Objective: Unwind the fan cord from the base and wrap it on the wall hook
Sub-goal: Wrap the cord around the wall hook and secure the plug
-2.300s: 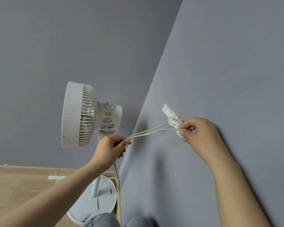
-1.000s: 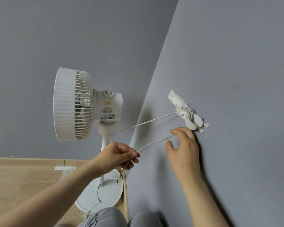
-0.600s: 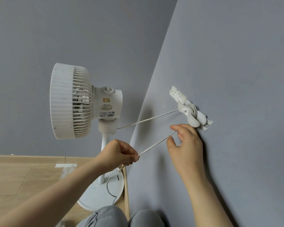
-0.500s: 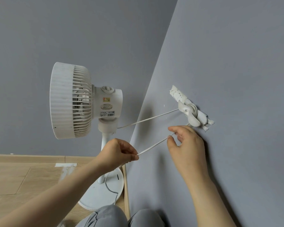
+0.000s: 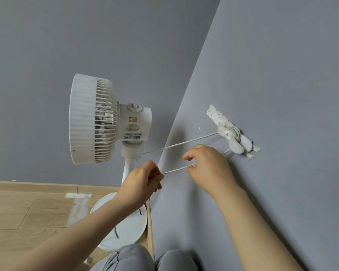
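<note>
Bare wall (image 5: 282, 65) above hook (image 5: 235, 138), taut cord (image 5: 181, 144) spanning left, fan (image 5: 98, 122) seemingly crowding corner

Fan (image 5: 110, 122) motor housing carries three stickers: a small red-and-yellow one (image 5: 133, 119), an oval emblem (image 5: 133, 126), and a white rating label with barcode (image 5: 132, 136). Print is too small to read on any of them.

fan (image 5: 98, 120) at 10 o'clock, on its base (image 5: 125, 227) on the floor (image 5: 18, 212) | hook (image 5: 234, 137) at 2 o'clock on the wall (image 5: 282, 75) to my right | cord (image 5: 176, 169) from hook runs left to my right hand (image 5: 207, 169), then my left hand (image 5: 141, 182) | my knees (image 5: 141, 259) at 6 o'clock
</note>
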A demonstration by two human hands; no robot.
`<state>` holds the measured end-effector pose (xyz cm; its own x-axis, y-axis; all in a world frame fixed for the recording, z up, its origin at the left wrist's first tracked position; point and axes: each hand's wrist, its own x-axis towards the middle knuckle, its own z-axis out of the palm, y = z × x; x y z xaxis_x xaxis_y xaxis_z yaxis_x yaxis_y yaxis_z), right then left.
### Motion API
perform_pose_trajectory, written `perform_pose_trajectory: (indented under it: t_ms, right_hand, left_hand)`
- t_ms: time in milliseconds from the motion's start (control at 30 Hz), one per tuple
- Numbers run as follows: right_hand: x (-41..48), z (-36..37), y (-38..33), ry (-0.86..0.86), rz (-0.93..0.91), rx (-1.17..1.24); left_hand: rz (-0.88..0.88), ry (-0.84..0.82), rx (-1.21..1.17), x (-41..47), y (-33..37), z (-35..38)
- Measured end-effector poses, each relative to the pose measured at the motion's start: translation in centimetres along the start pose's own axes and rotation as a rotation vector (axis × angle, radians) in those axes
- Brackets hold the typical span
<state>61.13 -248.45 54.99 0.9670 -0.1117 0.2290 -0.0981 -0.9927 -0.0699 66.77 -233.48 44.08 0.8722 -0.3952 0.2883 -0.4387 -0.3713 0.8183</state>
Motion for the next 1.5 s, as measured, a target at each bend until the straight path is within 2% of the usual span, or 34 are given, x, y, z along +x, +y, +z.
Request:
perform_pose_trajectory:
  t_ms: [233,567,700,867,1133,1500]
  right_hand:
    - [2.9,-0.9,-0.8,-0.067,-0.07,-0.156]
    - [8.0,-3.2,-0.2,-0.087,-0.081,-0.19]
    - [9.1,-4.5,0.1,-0.062,-0.028,-0.218]
    - [10.3,-5.7,1.1,-0.057,0.033,-0.139]
    - [11.1,-7.8,3.1,0.024,0.105,-0.031]
    - [10.1,-10.0,2.3,0.252,0.197,-0.144]
  left_hand:
    - [-0.003,0.019,-0.094,0.0,-0.5,-1.1]
    - [-0.062,0.041,-0.248,0.1,-1.0,-2.0]
    - [-0.047,0.065,-0.246,0.6,-0.6,-2.0]
    - [-0.048,0.062,-0.272,0.9,0.1,-1.9]
    - [-0.081,0.071,-0.317,1.1,0.8,-1.5]
    - [-0.025,0.129,-0.306,1.4,2.3,-2.1]
